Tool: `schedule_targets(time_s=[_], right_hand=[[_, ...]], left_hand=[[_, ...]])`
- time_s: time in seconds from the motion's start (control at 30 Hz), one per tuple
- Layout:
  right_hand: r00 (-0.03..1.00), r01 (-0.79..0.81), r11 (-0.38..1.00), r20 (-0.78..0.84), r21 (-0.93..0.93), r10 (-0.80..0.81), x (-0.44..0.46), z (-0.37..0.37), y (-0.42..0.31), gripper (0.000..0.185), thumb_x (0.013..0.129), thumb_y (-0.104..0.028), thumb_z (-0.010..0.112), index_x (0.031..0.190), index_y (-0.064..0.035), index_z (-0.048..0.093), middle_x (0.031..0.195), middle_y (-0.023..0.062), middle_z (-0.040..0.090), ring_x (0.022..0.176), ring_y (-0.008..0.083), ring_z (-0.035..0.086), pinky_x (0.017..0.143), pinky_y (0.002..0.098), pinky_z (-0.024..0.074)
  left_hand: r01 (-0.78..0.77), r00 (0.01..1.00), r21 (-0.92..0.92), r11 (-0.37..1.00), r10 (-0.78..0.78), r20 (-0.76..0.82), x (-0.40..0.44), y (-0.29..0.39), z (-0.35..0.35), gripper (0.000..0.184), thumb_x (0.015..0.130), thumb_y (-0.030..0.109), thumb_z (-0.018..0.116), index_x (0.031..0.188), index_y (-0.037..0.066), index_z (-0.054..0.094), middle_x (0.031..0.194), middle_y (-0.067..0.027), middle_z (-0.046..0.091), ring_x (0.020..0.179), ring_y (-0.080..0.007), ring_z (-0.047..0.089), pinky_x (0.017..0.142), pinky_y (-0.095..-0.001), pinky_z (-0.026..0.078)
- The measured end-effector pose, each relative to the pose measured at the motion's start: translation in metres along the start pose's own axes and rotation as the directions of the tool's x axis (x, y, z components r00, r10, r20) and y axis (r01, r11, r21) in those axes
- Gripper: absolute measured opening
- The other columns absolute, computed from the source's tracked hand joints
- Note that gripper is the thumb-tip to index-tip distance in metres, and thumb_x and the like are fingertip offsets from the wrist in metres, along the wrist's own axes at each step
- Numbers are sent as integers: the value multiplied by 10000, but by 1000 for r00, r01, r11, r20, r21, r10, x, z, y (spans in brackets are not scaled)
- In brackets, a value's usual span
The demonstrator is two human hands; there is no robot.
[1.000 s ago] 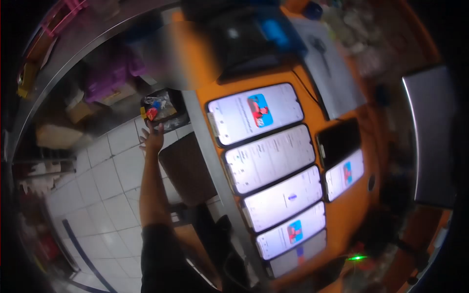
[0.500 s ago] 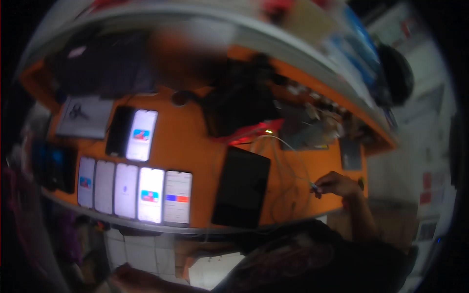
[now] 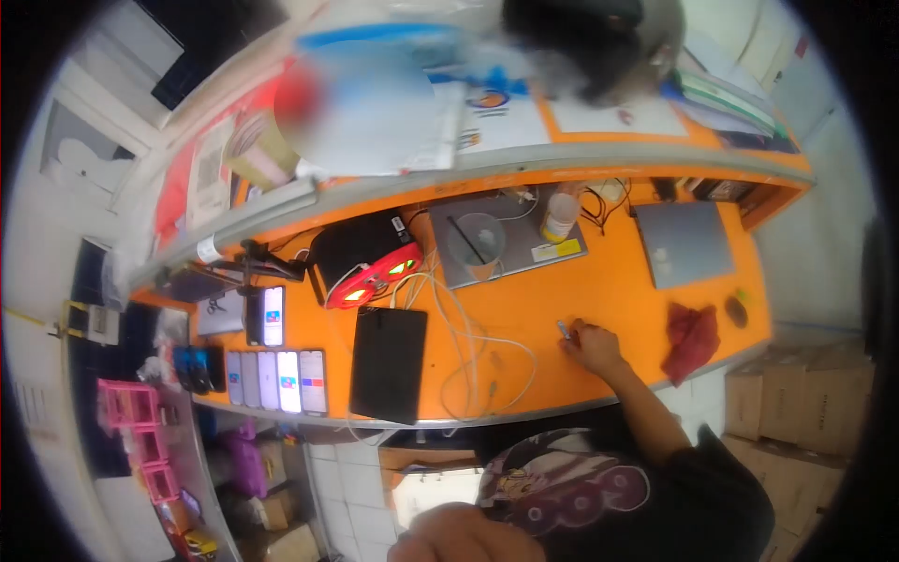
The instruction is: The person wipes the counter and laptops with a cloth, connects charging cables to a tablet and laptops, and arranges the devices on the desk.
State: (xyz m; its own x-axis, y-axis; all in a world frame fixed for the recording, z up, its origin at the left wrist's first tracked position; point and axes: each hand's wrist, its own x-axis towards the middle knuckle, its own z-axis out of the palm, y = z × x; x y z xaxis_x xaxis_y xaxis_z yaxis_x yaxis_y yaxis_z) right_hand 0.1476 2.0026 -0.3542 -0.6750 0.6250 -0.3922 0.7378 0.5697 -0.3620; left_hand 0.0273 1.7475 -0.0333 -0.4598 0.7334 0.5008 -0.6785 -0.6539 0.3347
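Observation:
Over the orange desk, my right hand is closed, a small pale stick-like piece poking out past its fingers. What kind of thing it is, I cannot make out. To that hand's left, a loose white cable curls across the wood. My left hand is at the bottom edge, close to the camera and below the desk. It looks curled, but its fingers are mostly cut off. A black tablet lies beside the cable. Several phones with lit screens form a row at the left.
A red-and-black device with glowing displays stands behind the tablet. Further right are a grey laptop with a clear cup and a bottle, another grey laptop, and a red cloth. Cardboard boxes are stacked at right.
The view has swung, bringing more of the shelf and the right side into sight. My left hand has come nearer the camera at the bottom. My right hand stays closed over the desk.

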Motion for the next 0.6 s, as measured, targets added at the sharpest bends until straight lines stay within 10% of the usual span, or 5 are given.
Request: schedule_targets(time_s=[0.23, 0.3, 0.43, 0.53, 0.6], right_hand=[[854, 309, 873, -514, 377, -80, 72, -63, -5, 772, 794, -341, 811, 1379, -5, 437, 1276, 220, 583, 1203, 337, 573, 922, 435, 517], [755, 596, 570, -636, 566, -158, 103, -98, -21, 834, 760, -202, 847, 1424, -9, 381, 1369, 220, 513, 1292, 305, 500, 964, 406, 502], [670, 688, 441, -737, 576, -82, 175, -83, -20, 800, 742, -120, 848, 1402, -12, 409, 1341, 193, 548, 1263, 285, 530, 1002, 395, 474], [867, 458, 484, -496, 746, -57, 164, -83, -17, 765, 748, -119, 839, 1386, -16, 430, 1314, 162, 574, 1225, 267, 558, 998, 372, 480], [748, 486, 717, -662, 501, -44, 121, -90, -16, 671, 730, -209, 842, 1287, -30, 513, 1115, 147, 638, 1062, 299, 638, 891, 378, 507]], left_hand=[[78, 995, 84, 993, -73, -71, 34, -87, 50, 486, 951, 549, 585, 990, 65, 576, 867, -125, 636, 780, -246, 548, 675, -375, 456], [83, 996, 85, 993, -80, -35, 40, -99, 52, 470, 954, 542, 584, 990, 74, 575, 863, -122, 645, 789, -246, 556, 692, -381, 460], [92, 988, 52, 994, -98, 120, 47, -100, 51, 456, 957, 538, 582, 987, 82, 575, 865, -119, 649, 818, -254, 575, 705, -381, 465], [175, 973, -38, 984, -167, 160, 54, -106, 49, 464, 957, 541, 579, 985, 78, 574, 848, -115, 655, 831, -255, 589, 715, -381, 475], [232, 968, -57, 971, -225, 115, 59, -113, 49, 471, 955, 546, 577, 982, 76, 573, 842, -116, 662, 835, -258, 598, 721, -387, 484]])
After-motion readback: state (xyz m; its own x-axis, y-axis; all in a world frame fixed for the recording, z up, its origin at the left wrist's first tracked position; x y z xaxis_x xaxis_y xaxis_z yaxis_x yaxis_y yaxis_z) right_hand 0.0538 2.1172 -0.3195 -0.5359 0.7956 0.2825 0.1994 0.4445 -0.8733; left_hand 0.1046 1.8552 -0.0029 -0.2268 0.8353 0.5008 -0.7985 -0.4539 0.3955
